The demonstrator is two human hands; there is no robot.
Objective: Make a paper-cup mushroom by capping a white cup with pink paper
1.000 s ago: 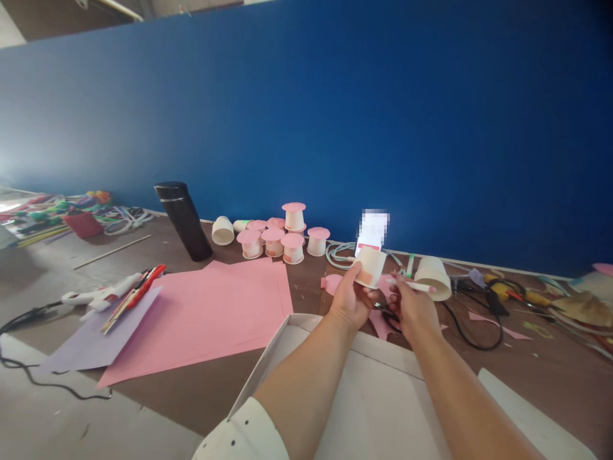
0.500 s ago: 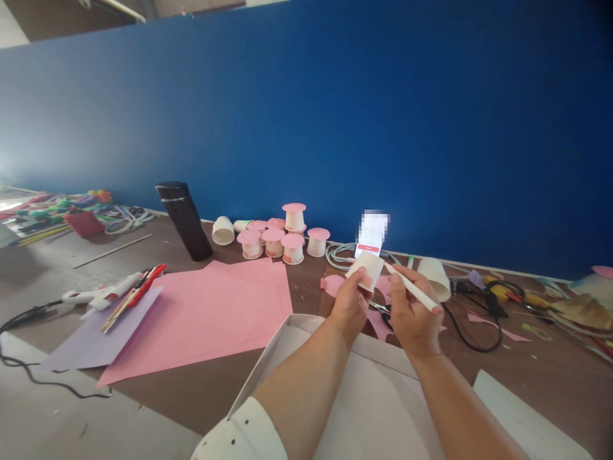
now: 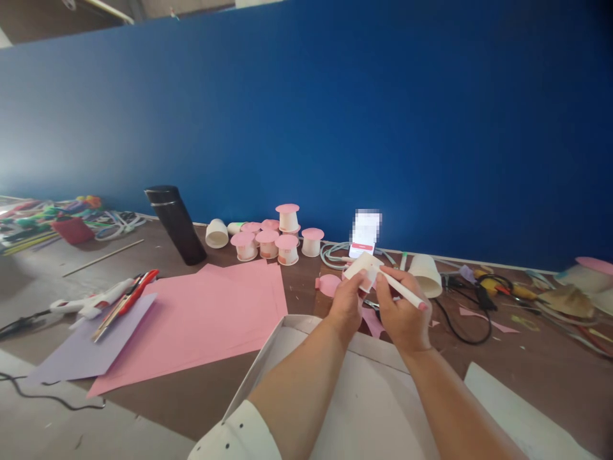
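Note:
Between thumb and fingers, my left hand (image 3: 348,299) grips a small white paper cup (image 3: 363,265), tilted. My right hand (image 3: 403,313) is closed around a white marker pen (image 3: 405,291) with a pink end, its tip against or very near the cup's side. Beneath the hands lie a pink paper circle (image 3: 329,285), pink paper scraps (image 3: 372,322) and partly hidden scissors (image 3: 371,303). Several small white cups topped with pink paper discs (image 3: 287,249) stand behind to the left, one stacked on top of another.
A phone (image 3: 365,231) leans by the blue partition, beside a coiled cable (image 3: 330,255). Leftward are a black flask (image 3: 176,225), pink sheets (image 3: 205,319), a utility knife (image 3: 125,303) and a glue gun (image 3: 96,301). A white box lid (image 3: 378,390) lies under my forearms.
The marker tip has moved in onto the cup, and the cup has turned slightly in my left hand. The whole view has shifted a little, so things sit further left.

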